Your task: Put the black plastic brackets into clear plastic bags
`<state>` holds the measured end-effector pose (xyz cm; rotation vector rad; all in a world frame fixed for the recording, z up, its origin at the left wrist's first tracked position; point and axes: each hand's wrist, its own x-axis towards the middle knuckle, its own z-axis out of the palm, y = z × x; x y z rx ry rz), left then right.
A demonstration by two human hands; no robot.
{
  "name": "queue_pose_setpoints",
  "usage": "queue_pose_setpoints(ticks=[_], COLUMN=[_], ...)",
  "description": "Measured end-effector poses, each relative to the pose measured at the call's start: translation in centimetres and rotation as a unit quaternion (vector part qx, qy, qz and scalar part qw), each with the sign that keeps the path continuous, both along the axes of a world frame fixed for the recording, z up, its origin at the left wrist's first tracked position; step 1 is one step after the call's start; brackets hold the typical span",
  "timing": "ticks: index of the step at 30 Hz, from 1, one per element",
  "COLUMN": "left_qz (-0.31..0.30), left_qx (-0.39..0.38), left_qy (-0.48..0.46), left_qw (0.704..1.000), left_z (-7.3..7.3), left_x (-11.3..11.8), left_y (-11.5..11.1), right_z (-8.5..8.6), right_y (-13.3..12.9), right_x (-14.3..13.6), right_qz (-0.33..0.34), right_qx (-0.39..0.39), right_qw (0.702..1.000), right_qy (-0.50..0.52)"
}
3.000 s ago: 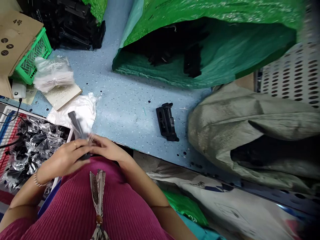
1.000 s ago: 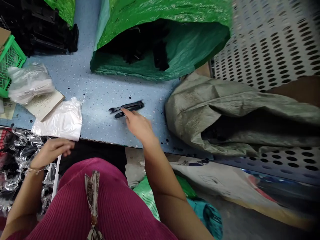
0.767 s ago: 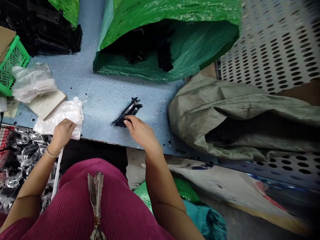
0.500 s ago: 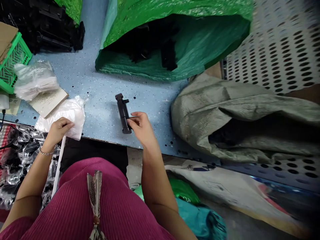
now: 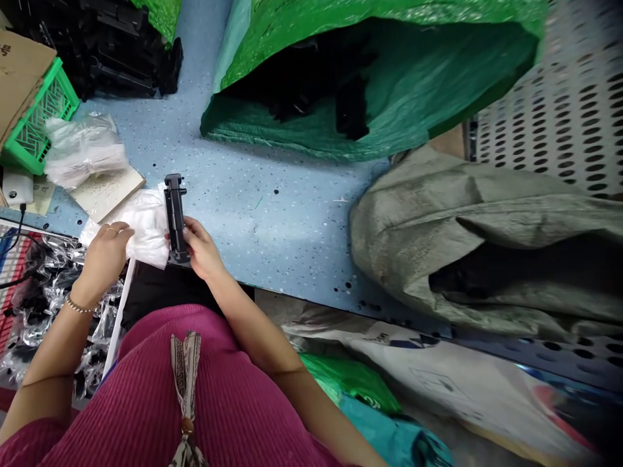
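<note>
My right hand (image 5: pixel 202 250) is closed around the lower part of a black plastic bracket (image 5: pixel 174 211), a long narrow piece with a short knob at its upper right. It stands nearly upright in the view, at the right edge of a stack of thin white plastic bags (image 5: pixel 148 217). My left hand (image 5: pixel 107 250) lies at the left side of that stack, fingers bent and pinching the bag plastic. The fingertips are partly hidden. Just above sit a thin board (image 5: pixel 109 194) and a second bundle of clear bags (image 5: pixel 87 152).
A large green sack (image 5: pixel 413 123) holding black parts lies open at the back. To the right is a grey-green sack (image 5: pixel 413 220). Black parts (image 5: pixel 126 58) and a green basket (image 5: pixel 34 139) stand far left. Below left, a bin holds wrapped black pieces (image 5: pixel 53 285).
My right hand has carried the black bracket leftward from mid-table to the white bags. My left hand has shifted slightly on the bags, and the view has moved a little.
</note>
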<state>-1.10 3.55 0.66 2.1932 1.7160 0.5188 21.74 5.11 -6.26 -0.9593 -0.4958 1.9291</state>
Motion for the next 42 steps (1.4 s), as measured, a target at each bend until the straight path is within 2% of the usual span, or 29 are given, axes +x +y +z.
queue_pose_setpoints(ticks=[2,4,6,8,10,12,14,17,19,21,24,26,29,31,33,37,40,42], left_qz=[0.006,0.012,0.013,0.021,0.034,0.039,0.029,0.024,0.026,0.006,-0.047,-0.056,-0.037,-0.025,-0.011,-0.027,-0.098,-0.105], left_qx=[-0.042,-0.108,-0.170,-0.197,-0.192,-0.167,-0.118,-0.027,0.006,0.000,-0.035,-0.049,-0.051,-0.045,-0.042,-0.001,0.026,0.012], left_qy=[-0.076,-0.202,-0.305,-0.344,-0.338,-0.317,-0.272,-0.138,-0.041,0.008,0.002,0.002,-0.039,-0.088,-0.116,-0.103,-0.096,-0.124], left_qw=[0.996,0.973,0.937,0.918,0.921,0.933,0.954,0.990,0.999,1.000,0.998,0.997,0.997,0.995,0.992,0.994,0.990,0.987], left_z=[-0.2,-0.9,-2.0,-3.3,-4.4,-4.7,-3.9,-1.7,-0.7,-0.4,-1.2,-1.7,-2.2,-2.2,-2.1,-1.7,-1.2,-0.9], left_x=[-0.3,-0.2,0.4,1.3,2.3,2.9,3.0,2.1,1.3,0.6,-0.1,-0.2,-0.2,-0.4,-0.5,0.4,2.2,3.0], left_y=[0.6,1.1,1.4,1.5,1.4,1.2,0.9,0.3,0.1,0.2,0.5,0.7,1.0,1.2,1.1,-0.5,-2.6,-3.6], right_z=[0.8,1.6,2.2,2.4,2.2,1.9,1.4,0.4,-0.2,-0.4,0.2,1.1,1.9,1.6,0.8,-0.3,0.0,0.3], right_y=[-1.0,-2.0,-2.4,-2.1,-1.3,-0.2,0.5,0.9,0.7,0.5,-0.2,-0.9,-2.2,-2.9,-3.3,-3.2,-3.0,-2.9], right_x=[1.2,2.0,2.1,1.6,0.6,-0.5,-1.3,-1.8,-1.7,-1.3,0.0,1.0,1.8,1.7,1.3,0.5,0.2,0.3], right_qz=[0.056,0.108,0.098,0.059,0.032,0.016,0.004,0.007,0.002,-0.005,0.006,0.033,0.126,0.198,0.234,0.243,0.201,0.176], right_qx=[-0.012,-0.025,-0.022,-0.015,-0.005,0.007,0.013,0.001,0.009,0.024,0.016,-0.003,-0.017,-0.031,-0.053,-0.060,-0.034,-0.019], right_qw=[0.998,0.992,0.993,0.995,0.996,0.997,0.999,1.000,1.000,1.000,1.000,0.998,0.984,0.970,0.962,0.962,0.976,0.983], right_qy=[0.025,0.057,0.067,0.074,0.085,0.079,0.048,-0.002,-0.014,-0.013,0.015,0.055,0.121,0.136,0.130,0.109,0.074,0.053])
